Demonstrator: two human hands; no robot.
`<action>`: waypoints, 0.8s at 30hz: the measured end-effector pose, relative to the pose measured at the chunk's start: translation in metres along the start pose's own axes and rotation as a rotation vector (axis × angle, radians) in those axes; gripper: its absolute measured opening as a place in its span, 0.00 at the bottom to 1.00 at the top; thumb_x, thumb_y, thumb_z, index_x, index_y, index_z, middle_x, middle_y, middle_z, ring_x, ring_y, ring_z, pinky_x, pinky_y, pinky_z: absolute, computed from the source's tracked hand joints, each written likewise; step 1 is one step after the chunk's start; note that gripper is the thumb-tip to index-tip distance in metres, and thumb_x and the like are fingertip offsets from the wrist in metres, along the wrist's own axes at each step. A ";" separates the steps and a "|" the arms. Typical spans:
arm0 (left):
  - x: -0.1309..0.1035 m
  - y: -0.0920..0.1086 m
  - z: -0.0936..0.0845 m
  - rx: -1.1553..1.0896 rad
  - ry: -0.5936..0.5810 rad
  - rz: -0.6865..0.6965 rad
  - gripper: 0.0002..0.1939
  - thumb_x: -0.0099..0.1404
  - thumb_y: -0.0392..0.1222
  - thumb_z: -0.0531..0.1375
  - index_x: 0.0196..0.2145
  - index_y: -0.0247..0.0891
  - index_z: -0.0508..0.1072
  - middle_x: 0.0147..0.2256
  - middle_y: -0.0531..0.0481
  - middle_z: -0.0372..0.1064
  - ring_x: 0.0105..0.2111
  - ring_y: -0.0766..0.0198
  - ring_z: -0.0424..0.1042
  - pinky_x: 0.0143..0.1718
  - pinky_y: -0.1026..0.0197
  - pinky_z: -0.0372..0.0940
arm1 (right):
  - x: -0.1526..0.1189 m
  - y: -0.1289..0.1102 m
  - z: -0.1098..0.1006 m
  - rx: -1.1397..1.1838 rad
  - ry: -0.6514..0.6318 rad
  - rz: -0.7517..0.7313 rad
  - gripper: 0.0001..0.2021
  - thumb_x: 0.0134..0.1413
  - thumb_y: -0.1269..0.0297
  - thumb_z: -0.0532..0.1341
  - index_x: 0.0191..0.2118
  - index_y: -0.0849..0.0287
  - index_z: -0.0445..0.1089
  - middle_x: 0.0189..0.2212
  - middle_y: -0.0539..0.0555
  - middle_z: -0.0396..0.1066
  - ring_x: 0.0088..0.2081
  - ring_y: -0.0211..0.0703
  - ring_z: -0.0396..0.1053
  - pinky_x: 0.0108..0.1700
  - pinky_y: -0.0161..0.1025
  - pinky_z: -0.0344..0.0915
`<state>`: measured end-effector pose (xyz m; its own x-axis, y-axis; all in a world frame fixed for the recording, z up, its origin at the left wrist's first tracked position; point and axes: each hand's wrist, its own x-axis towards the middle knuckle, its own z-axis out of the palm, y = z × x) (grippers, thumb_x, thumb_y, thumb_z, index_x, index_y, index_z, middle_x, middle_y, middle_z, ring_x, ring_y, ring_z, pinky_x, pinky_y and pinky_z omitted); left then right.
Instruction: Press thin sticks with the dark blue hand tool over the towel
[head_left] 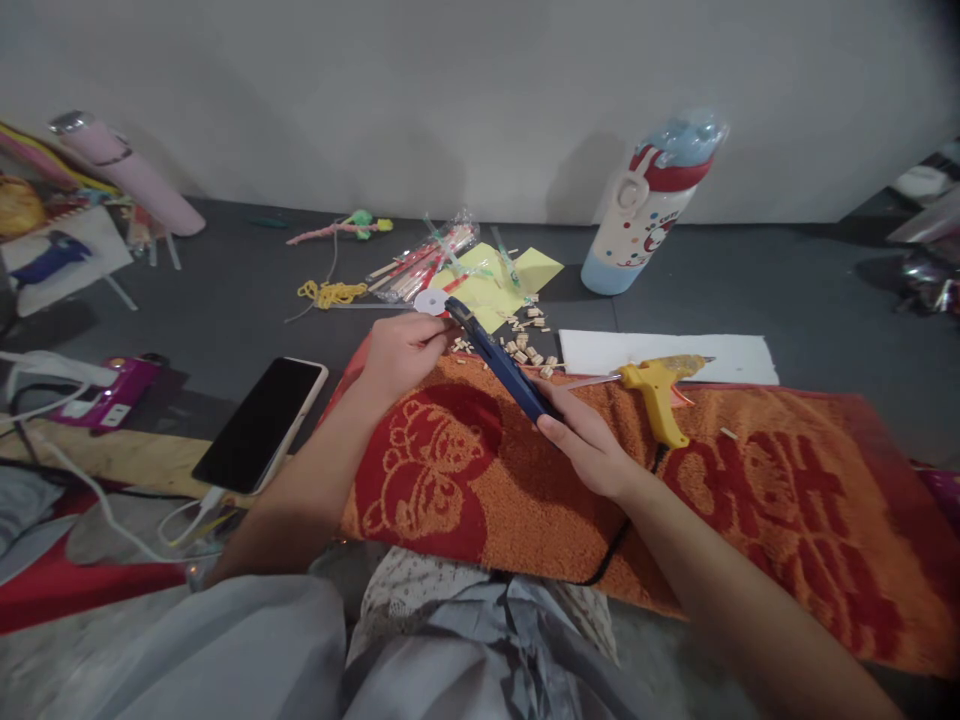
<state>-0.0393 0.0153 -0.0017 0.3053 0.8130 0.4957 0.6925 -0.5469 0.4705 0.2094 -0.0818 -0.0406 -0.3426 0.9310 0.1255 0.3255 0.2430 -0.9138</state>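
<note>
A long dark blue tool [499, 370] slants over the orange and red towel [540, 490]; I cannot make out its exact kind. My right hand [583, 435] is closed round its lower end. Near the tool's upper tip, my left hand [409, 350] has its fingers pinched together, and what they hold is too small to name. Just behind that hand lies a white disc [430, 302]. Several small wooden pieces [529, 350] are scattered beyond the tool. To the right, a yellow glue gun [656, 390] rests partly on the towel and partly on a white strip [592, 350].
Behind the hands are yellow paper [536, 268], wrapped sticks [427, 265] and yellow string [330, 293]. A bottle [637, 220] stands at the back right. At left are a phone [261, 425], a pink flask [135, 175], a purple device [120, 392] and white cables [97, 485].
</note>
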 end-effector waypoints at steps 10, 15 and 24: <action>0.003 0.001 -0.006 -0.147 -0.136 -0.093 0.17 0.62 0.41 0.57 0.17 0.36 0.72 0.18 0.51 0.70 0.20 0.68 0.69 0.24 0.65 0.59 | 0.000 -0.001 0.002 -0.020 -0.010 0.004 0.30 0.63 0.43 0.49 0.63 0.57 0.60 0.57 0.61 0.69 0.59 0.55 0.65 0.61 0.52 0.60; 0.005 0.000 -0.010 -0.336 -0.245 -0.233 0.17 0.61 0.44 0.58 0.17 0.34 0.71 0.14 0.52 0.67 0.15 0.69 0.66 0.20 0.68 0.59 | -0.001 0.000 0.002 -0.018 -0.010 0.011 0.31 0.62 0.42 0.50 0.62 0.58 0.61 0.55 0.62 0.70 0.57 0.56 0.67 0.60 0.53 0.62; 0.008 0.001 -0.011 -0.518 -0.274 -0.251 0.13 0.58 0.41 0.59 0.19 0.34 0.71 0.16 0.52 0.69 0.13 0.72 0.64 0.16 0.69 0.58 | -0.001 -0.001 0.001 0.008 -0.005 0.014 0.29 0.61 0.42 0.52 0.60 0.56 0.64 0.54 0.60 0.71 0.55 0.56 0.68 0.59 0.53 0.62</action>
<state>-0.0438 0.0192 0.0110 0.3784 0.9131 0.1522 0.3797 -0.3031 0.8741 0.2085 -0.0831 -0.0402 -0.3426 0.9330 0.1104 0.3232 0.2273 -0.9186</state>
